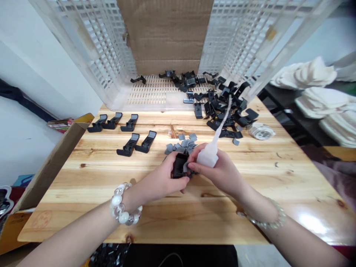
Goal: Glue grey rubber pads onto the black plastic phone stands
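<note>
My left hand [169, 174] is closed around a black plastic clip-like part [180, 165], low over the table. In my right hand [214, 168] is a white squeeze bottle [208, 155] with a long thin nozzle pointing up and away. The thumb and forefinger of that same hand pinch a small grey pad [185, 167] against the right edge of the black part. Just beyond my hands lies a heap of grey pads [180, 147], partly covered by them. To the left, several black parts with grey pads on their ends [129, 144] stand in two loose rows.
A white plastic crate [116, 100] lies on its side at the back, with cardboard [167, 37] inside. Many black parts [214, 104] spill from it at right, beside a tape roll [261, 131]. An open cardboard box [52, 163] stands left; stacked white cloth-like pieces [322, 100] sit right.
</note>
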Demonstrator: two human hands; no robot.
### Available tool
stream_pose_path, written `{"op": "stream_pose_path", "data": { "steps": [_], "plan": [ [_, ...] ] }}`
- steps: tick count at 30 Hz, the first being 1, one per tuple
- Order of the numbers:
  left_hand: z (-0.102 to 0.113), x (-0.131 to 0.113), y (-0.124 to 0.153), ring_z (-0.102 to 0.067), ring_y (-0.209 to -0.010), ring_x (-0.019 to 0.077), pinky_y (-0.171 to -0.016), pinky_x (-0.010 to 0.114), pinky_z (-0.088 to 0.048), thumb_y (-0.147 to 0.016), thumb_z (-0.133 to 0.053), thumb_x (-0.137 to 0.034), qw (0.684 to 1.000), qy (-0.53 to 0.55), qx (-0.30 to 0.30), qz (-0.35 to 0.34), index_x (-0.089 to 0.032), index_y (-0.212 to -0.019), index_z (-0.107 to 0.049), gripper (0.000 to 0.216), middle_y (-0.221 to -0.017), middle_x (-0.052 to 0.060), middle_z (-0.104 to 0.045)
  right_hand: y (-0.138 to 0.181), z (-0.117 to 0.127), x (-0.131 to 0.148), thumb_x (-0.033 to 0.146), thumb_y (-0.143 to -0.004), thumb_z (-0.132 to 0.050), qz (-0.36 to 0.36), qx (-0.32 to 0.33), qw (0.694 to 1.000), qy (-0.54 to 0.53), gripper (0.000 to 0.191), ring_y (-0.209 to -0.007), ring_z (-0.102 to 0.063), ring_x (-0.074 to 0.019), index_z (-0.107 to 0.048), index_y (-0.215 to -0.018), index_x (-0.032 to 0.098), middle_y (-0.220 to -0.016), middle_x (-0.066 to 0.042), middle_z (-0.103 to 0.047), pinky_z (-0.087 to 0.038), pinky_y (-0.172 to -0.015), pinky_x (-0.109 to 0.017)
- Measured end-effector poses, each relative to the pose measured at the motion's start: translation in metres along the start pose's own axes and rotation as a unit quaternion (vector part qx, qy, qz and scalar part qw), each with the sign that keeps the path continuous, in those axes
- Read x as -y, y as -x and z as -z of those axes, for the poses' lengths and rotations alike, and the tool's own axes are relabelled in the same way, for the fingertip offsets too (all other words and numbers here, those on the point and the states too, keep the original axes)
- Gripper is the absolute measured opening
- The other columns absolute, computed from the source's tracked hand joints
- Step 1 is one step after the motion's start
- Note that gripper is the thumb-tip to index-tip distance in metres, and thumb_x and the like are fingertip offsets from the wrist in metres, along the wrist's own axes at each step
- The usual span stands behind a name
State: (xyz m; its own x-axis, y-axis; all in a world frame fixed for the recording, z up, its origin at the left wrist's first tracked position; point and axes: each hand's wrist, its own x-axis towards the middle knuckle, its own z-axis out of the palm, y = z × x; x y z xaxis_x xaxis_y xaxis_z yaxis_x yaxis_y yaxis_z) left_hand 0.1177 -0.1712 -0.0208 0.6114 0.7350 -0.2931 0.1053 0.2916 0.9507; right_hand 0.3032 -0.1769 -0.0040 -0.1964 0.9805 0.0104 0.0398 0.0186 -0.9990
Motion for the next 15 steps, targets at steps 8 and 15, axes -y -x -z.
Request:
{"op": "stream_pose_path", "data": {
  "steps": [8, 15],
  "plan": [
    [-0.003, -0.003, 0.003, -0.060, -0.083, 0.0190, -0.070, 0.031, -0.049, -0.078, -0.068, -0.028, 0.992, -0.118, -0.048, -0.001, -0.022, -0.128, -0.036, 0.060, -0.104, 0.007, -0.058, 0.005, -0.008, -0.002, 0.020, -0.075, -0.070, 0.019, -0.003, 0.997, 0.076, 0.011, -0.074, -0.060, -0.0168, -0.060, -0.078, 0.022, -0.077, 0.000, -0.064, -0.049, -0.070, -0.032],
    [-0.001, 0.001, 0.006, -0.058, -0.077, 0.0175, -0.072, 0.033, -0.048, -0.092, -0.049, -0.030, 0.988, -0.152, -0.021, -0.026, -0.026, -0.129, -0.041, 0.037, -0.097, 0.004, -0.059, 0.007, -0.013, -0.010, 0.020, -0.078, -0.067, 0.031, -0.003, 0.993, 0.113, 0.009, -0.075, -0.060, -0.0168, -0.059, -0.080, 0.022, -0.078, 0.000, -0.064, -0.047, -0.070, -0.031]
  ]
}}
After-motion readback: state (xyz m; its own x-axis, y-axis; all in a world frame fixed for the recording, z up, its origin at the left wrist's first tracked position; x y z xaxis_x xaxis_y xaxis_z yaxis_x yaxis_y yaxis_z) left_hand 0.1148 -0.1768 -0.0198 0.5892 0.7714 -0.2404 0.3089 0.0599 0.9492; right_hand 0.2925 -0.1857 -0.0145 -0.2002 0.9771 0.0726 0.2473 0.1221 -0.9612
